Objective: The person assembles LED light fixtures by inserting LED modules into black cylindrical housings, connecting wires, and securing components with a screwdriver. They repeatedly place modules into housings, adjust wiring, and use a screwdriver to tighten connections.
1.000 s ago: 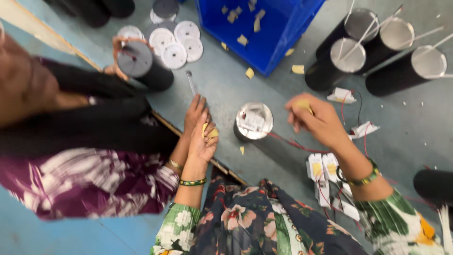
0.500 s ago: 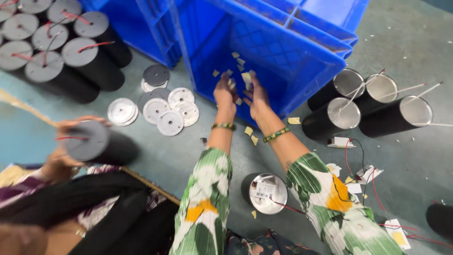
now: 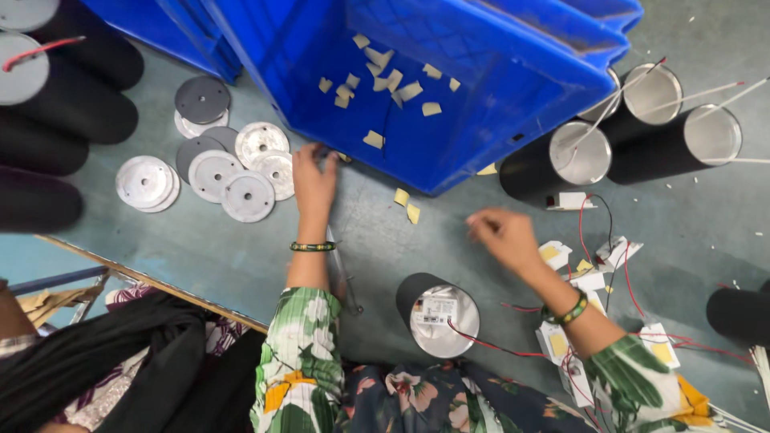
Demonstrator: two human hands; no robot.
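Even, bright overhead light gives soft shadows, mild glare on the metal discs (image 3: 210, 170), and the right hand (image 3: 501, 236) looks slightly motion-blurred, perhaps also the frame edges.

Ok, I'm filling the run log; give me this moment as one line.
left hand: open, by metal discs at blue crate | right hand: lifted, grip unclear | black cylinder: upright between arms

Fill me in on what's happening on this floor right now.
A person in a floral top sits on the floor. Their left hand reaches to the edge of a blue crate holding yellowish paper scraps, beside round metal discs. Their right hand hovers empty above the floor. A black cylinder with a red wire stands between their arms; small wired parts lie to the right.
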